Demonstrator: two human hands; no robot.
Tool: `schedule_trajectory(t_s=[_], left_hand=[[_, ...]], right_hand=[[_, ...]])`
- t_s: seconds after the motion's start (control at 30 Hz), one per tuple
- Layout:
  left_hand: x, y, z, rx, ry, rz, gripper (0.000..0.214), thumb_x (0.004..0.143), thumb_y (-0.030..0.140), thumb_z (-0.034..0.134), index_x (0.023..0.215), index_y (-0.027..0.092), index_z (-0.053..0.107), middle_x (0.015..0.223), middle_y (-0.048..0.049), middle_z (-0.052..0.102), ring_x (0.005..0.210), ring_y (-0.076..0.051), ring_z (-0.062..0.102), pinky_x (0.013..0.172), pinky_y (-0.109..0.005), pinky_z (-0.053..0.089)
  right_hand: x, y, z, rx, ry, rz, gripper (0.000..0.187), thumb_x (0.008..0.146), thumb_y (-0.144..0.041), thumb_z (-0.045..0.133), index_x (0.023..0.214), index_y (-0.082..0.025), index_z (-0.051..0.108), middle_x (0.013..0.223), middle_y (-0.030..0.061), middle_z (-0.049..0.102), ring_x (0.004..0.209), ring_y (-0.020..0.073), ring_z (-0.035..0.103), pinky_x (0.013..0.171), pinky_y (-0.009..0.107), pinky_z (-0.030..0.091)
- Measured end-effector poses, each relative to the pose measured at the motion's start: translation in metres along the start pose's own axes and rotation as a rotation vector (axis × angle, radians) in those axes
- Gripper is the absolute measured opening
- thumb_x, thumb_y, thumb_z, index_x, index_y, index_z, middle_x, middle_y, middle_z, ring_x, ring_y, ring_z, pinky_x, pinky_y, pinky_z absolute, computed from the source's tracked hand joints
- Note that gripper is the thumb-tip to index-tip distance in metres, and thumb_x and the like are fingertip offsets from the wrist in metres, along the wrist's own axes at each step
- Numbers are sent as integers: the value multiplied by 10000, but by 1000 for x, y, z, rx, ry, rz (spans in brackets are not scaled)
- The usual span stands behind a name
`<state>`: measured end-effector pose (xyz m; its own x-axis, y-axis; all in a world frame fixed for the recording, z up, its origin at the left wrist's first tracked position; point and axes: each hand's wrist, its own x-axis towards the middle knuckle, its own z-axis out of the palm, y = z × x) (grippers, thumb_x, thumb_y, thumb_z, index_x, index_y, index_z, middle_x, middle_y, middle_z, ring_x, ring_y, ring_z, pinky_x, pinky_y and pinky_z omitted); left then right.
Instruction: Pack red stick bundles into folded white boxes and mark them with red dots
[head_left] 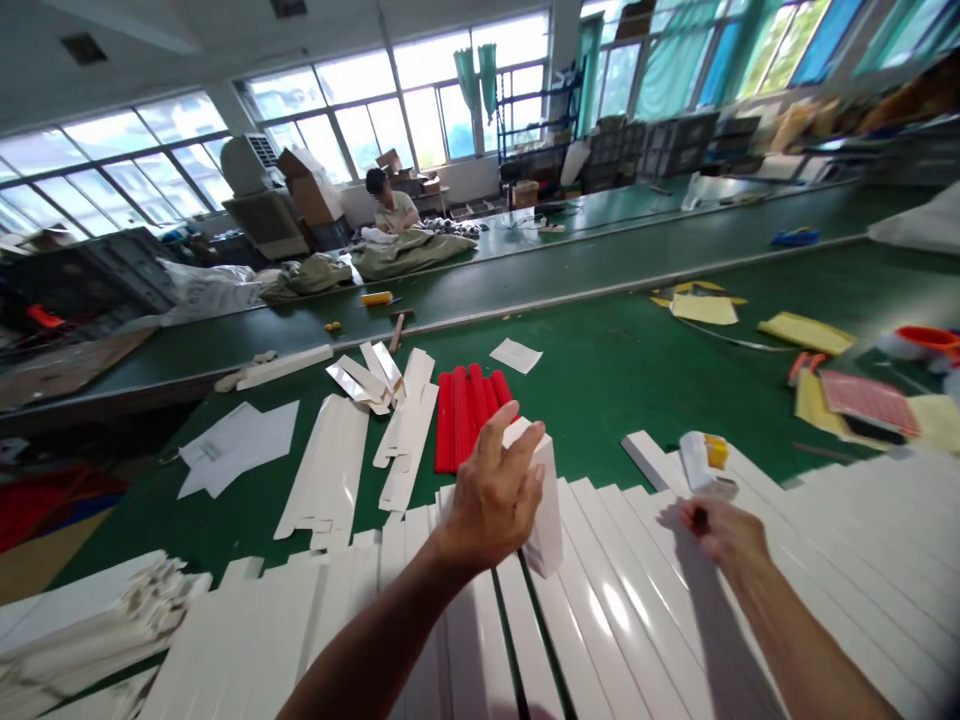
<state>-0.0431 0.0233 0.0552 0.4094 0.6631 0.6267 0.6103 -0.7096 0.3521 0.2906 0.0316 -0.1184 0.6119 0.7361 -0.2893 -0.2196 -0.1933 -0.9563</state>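
Note:
Near the middle of the head view, my left hand [491, 495] grips a small white carton [549, 510] from its left side, fingers curled over it. The carton is tilted above a row of long white boxes [600, 580] laid side by side. To the right, my right hand [727, 535] is closed over the same row, its fingers curled together. A dark spot shows at its fingertips; what it holds, if anything, is unclear. Just beyond those fingers sits a white object with a yellow part [707, 462]. Several red ribbed tubes [469, 415] lie beyond my left hand.
Flattened white cartons [326, 465] and paper sheets [240, 445] lie to the left on the green table [600, 370]. Yellow papers and a pink card [870, 400] are at the right. Across a second table, a person [391, 205] sits by grey-green cloth [412, 252].

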Motion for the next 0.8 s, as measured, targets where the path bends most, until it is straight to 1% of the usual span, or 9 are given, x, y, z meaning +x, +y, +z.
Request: schedule_trajectory(t_s=[0.07, 0.13, 0.23, 0.3, 0.37, 0.53, 0.63, 0.7, 0.8], left_hand=[[1, 4, 0, -18, -34, -25, 417, 942, 187, 502, 1354, 123, 505, 1371, -195, 490, 1213, -254, 555, 955, -392, 546], [3, 8, 2, -40, -39, -10, 413, 945, 204, 498, 1350, 127, 511, 1318, -179, 516, 1193, -254, 562, 958, -397, 546], [6, 15, 6, -40, -13, -1, 397, 944, 205, 489, 1330, 120, 524, 1271, -173, 545, 1163, -254, 573, 961, -408, 546], [9, 17, 9, -30, 9, 8, 406, 943, 196, 474, 1336, 102, 510, 1252, -178, 560, 1166, -259, 569, 989, -421, 531], [10, 18, 12, -24, 28, 19, 448, 934, 176, 454, 1370, 77, 464, 1252, -188, 570, 1185, -264, 556, 1020, -425, 512], [8, 18, 18, 21, 61, 10, 601, 915, 177, 442, 1474, 22, 286, 1249, -225, 584, 1155, -286, 563, 974, -431, 531], [7, 20, 20, 48, 70, 0, 665, 912, 180, 443, 1510, 25, 197, 1272, -236, 577, 1137, -295, 572, 958, -444, 539], [6, 22, 21, 57, 81, 2, 697, 910, 171, 447, 1524, 33, 148, 1306, -241, 563, 1138, -298, 576, 964, -451, 539], [3, 25, 20, 40, 100, -9, 726, 915, 170, 462, 1535, 60, 102, 1334, -230, 550, 1177, -291, 567, 993, -450, 531]], right_hand=[[-28, -22, 22, 46, -92, 38, 313, 714, -352, 800, 666, -172, 548, 485, -34, 520, 387, 106, 486, 352, 221, 433], [-65, -55, 48, 98, -237, 25, 342, 640, -361, 857, 811, -174, 627, 602, -13, 621, 439, 104, 535, 389, 213, 462], [-123, -113, 81, 129, -548, -105, 311, 713, -386, 827, 843, -163, 654, 651, 8, 656, 438, 100, 555, 388, 203, 462], [-153, -142, 95, 110, -655, -173, 275, 748, -381, 807, 821, -157, 665, 638, 5, 656, 415, 91, 555, 393, 193, 467], [-172, -155, 103, 78, -698, -223, 259, 768, -378, 793, 802, -151, 673, 620, 4, 654, 409, 84, 555, 397, 181, 469], [-181, -152, 114, -13, -638, -271, 317, 766, -431, 783, 770, -138, 661, 557, 4, 628, 404, 88, 540, 382, 178, 466], [-180, -153, 117, -33, -596, -250, 371, 708, -443, 823, 816, -152, 621, 528, -19, 612, 386, 99, 531, 357, 187, 455], [-178, -157, 118, -31, -627, -172, 431, 649, -431, 862, 838, -168, 578, 528, -27, 619, 365, 109, 528, 332, 194, 439], [-169, -167, 117, -45, -749, 49, 450, 595, -411, 887, 738, -168, 536, 552, -3, 642, 342, 99, 513, 321, 194, 424]])
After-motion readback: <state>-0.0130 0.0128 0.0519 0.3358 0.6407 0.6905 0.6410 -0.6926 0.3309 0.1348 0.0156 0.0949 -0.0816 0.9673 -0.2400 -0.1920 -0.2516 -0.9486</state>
